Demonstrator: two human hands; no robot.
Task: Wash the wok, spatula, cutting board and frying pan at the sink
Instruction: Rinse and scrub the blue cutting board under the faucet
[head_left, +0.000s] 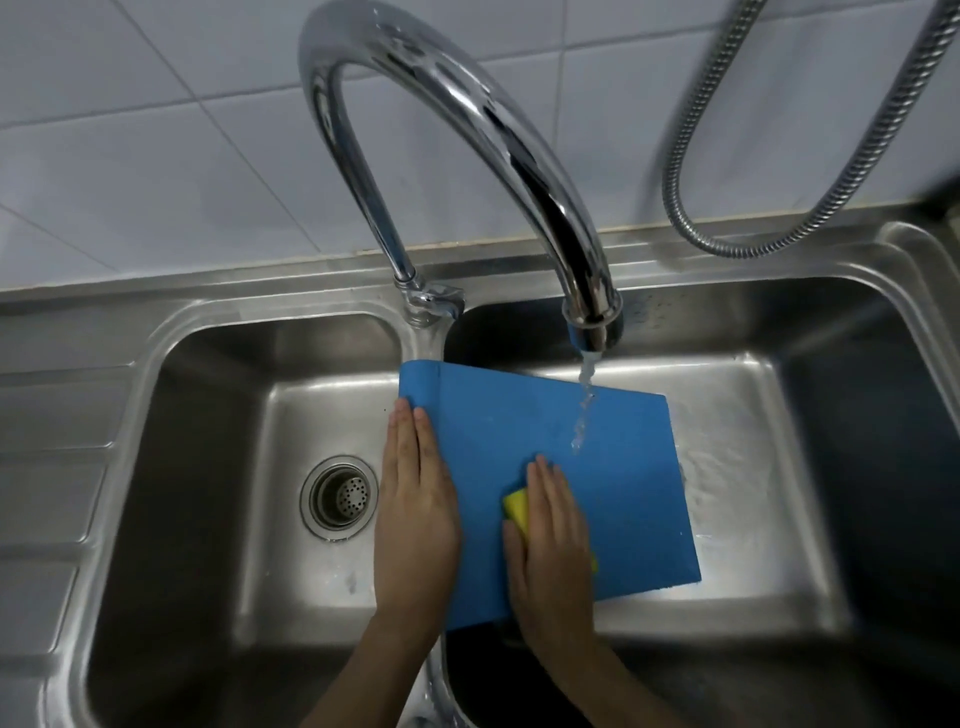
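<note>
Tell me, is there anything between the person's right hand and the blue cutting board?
Yes. A yellow sponge lies under the right hand, pressed flat against the blue cutting board. The left hand rests straight on the board's left edge with nothing visible between them.

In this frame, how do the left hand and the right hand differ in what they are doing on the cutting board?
The left hand lies flat along the left edge of the blue cutting board, steadying it with nothing beneath it; the right hand presses a yellow sponge onto the board's face. The left hand sits by the left basin, the right hand nearer the running water. Both have straight fingers and touch the board.
</note>
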